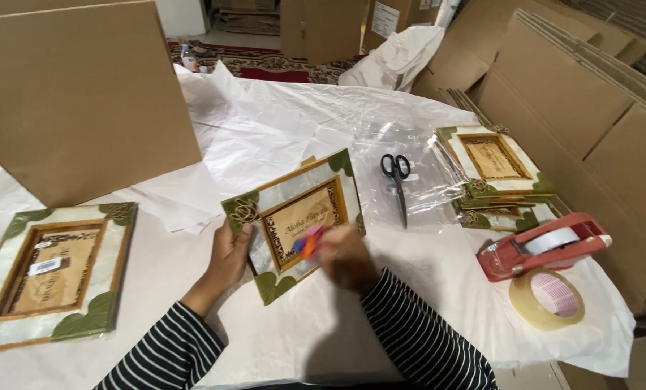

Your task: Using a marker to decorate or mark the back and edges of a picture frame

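Two hands work at the middle of what I see: past a spare frame [52,278] lying flat at far left, my left hand [229,258] grips the left edge of a decorated frame [294,222] tilted off the white-covered table [308,332]. My right hand [345,256] is closed around a small orange-and-blue object [309,242], blurred, against the frame's front. Further right lie scissors [397,184], a stack of frames [493,177] in clear plastic wrap, a red tape dispenser [543,245] and a tape roll [547,297].

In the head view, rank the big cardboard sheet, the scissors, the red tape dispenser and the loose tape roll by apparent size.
1. Cardboard sheet, by far the largest.
2. Red tape dispenser.
3. Scissors and loose tape roll: look about alike, and the roll lies nearer the camera, so I won't rank them.
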